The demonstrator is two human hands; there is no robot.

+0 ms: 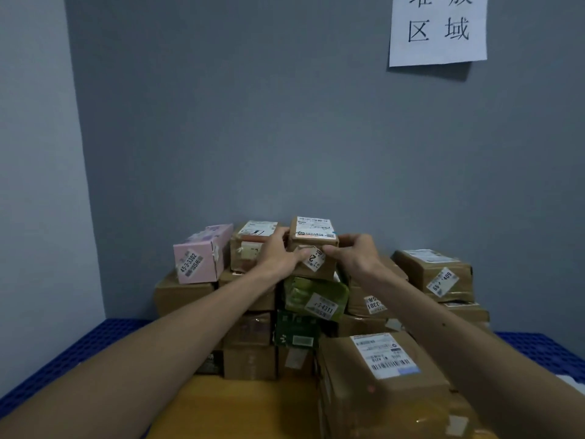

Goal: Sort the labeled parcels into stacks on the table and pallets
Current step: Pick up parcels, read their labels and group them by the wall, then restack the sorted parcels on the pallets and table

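Beyond the near parcel (383, 372), left hand (278, 252) and right hand (355, 255) clasp the small box (311, 231), fingers curled.

Dim, flat indoor light; grey wall (285, 122) reads bluish. Paper sign (438, 30) throws a soft shadow just below itself: source overhead. Well below the sign, stacked parcels (316, 299) sit murky, labels (323, 307) soft. Wide-angle bowing at frame edges.

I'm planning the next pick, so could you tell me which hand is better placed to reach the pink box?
Probably the left: the left hand grips the top brown parcel on the side nearer the pink box; the right hand holds its far side.
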